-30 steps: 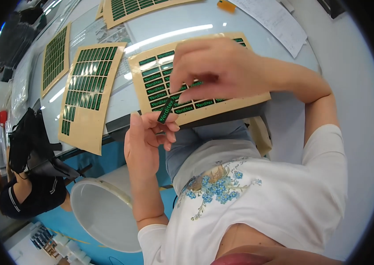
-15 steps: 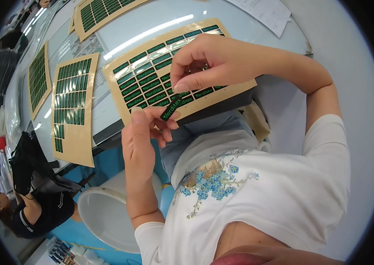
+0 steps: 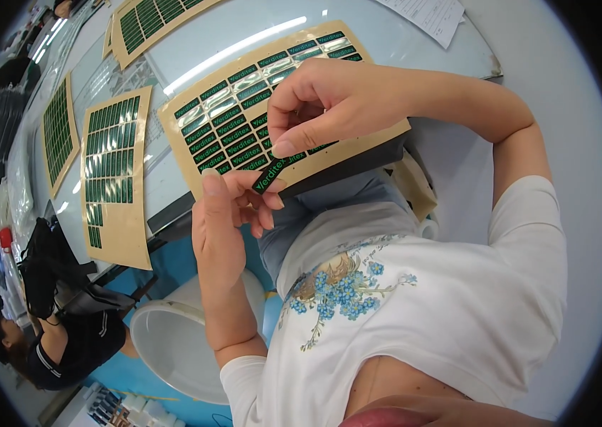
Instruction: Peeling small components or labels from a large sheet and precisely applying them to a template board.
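A small dark label (image 3: 270, 176) with green lettering slants between my two hands. My right hand (image 3: 322, 103) pinches its upper end between thumb and forefinger. The lower end lies across the fingertips of my left hand (image 3: 226, 210); that thumb stands up, apart from the label, and the other fingers are loosely bent. Under and beyond both hands lies a tan backing sheet (image 3: 181, 162) with rows of like labels, some of them glossy with reflected light. My right hand hides part of those rows.
More label sheets, one of them partly bare (image 3: 119, 228), lie to the left on the glass-topped table (image 3: 258, 14). White papers (image 3: 429, 18) lie at the far right. Below the table edge stands a white bin (image 3: 166, 356). Another person (image 3: 77, 349) is at lower left.
Both hands and the label have shifted slightly left. My right thumb has slid a little down the label toward my left fingers. The view has shifted a little too.
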Demonstrator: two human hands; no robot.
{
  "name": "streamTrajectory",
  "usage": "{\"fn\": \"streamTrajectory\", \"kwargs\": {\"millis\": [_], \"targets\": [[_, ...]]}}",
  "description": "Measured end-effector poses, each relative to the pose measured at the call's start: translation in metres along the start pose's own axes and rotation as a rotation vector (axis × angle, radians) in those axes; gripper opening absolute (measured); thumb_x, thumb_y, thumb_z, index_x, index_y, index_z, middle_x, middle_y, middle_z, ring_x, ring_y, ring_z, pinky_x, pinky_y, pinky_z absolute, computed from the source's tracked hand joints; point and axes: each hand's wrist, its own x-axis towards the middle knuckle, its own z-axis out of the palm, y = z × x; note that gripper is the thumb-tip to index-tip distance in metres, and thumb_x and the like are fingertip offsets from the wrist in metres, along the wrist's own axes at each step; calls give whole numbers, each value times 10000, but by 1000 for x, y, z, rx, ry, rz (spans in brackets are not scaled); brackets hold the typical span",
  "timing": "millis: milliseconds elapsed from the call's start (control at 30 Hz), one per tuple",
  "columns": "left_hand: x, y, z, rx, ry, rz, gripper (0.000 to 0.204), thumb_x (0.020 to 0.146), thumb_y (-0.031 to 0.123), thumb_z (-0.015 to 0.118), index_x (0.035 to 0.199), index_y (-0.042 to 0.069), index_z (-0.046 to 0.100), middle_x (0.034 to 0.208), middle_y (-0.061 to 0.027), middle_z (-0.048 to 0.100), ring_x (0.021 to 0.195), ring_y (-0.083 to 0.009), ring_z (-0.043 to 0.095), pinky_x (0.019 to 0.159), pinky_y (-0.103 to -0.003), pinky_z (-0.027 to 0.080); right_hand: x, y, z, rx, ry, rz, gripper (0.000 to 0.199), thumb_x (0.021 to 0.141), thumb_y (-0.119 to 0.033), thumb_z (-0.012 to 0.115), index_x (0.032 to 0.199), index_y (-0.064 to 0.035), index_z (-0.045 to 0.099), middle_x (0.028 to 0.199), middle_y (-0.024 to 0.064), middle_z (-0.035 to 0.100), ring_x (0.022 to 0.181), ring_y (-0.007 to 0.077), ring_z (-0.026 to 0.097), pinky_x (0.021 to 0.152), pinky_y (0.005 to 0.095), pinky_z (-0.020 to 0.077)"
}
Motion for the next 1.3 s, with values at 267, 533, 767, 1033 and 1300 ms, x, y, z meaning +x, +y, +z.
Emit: {"fn": "streamTrajectory", "kwargs": {"millis": [267,533,767,1033,1300], "targets": [[3,-2,-2,-281,-39,-163,681,1045,514,267,934,-45,641,788,-137,668,564,-124,534,470,-227,370,1,-6,2,14,-26,84,240,907,-229,716,888,3,658,784,2,642,695,51,553,625,208,455],[-4,-2,6,-31,-4,-63,674,1052,494,266,1035,-43,672,822,-92,664,619,-92,505,523,-205,369,-11,-12,10,-122,37,-87,133,871,-126,690,831,-10,639,735,21,613,645,86,559,567,232,448],[-15,-1,21,463,44,253,648,1042,512,313,1205,-22,643,841,-71,673,597,-63,478,517,-195,335,-35,-15,26,-809,236,-549,146,752,-64,731,808,-65,596,733,37,532,590,212,574,490,332,464],[-2,-4,35,510,149,354,694,1026,521,379,1432,-41,420,808,-72,661,577,-55,462,528,-200,371,-39,-8,15,-668,300,-490,131,754,-19,718,813,-65,610,741,49,573,614,231,594,502,319,471],[35,-3,11,959,354,448,129,923,80,624,1027,26,679,915,-123,657,744,-271,652,663,-346,516,3,13,-28,-111,337,48,147,867,-151,705,828,-17,658,679,17,624,528,68,531,450,228,388]]}}
